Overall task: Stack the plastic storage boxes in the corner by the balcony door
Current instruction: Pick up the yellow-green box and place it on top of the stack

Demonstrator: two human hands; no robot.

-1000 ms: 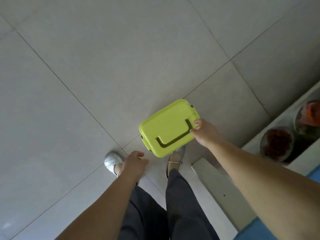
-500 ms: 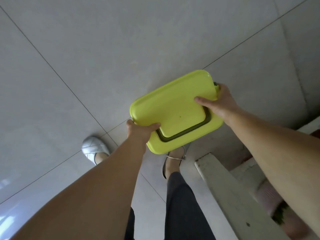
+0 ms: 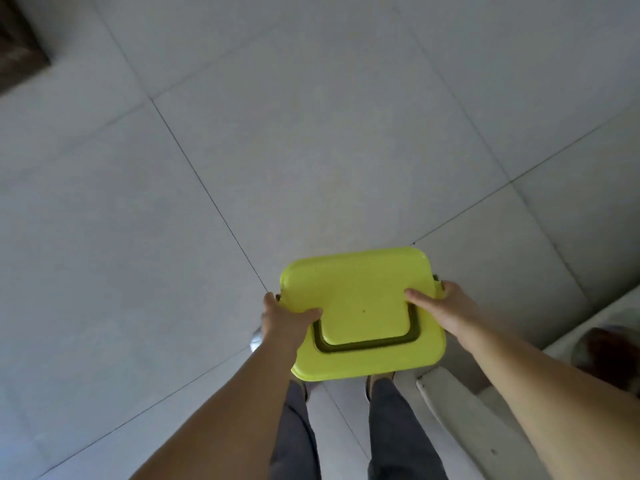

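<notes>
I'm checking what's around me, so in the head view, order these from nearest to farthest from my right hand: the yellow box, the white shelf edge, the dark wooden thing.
1. Yellow box: gripped by the right hand at its right side.
2. White shelf edge: below the hand, lower right.
3. Dark wooden thing: far upper left corner.

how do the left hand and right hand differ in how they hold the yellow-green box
The left hand grips the left edge of the yellow-green box, while the right hand grips its right edge. The left thumb ends near the corner of the dark green handle; the right thumb reaches further in, onto the raised panel inside the handle. Both put the thumb on the lid and curl their fingers round the side, carrying the box above the tiled floor.
</notes>
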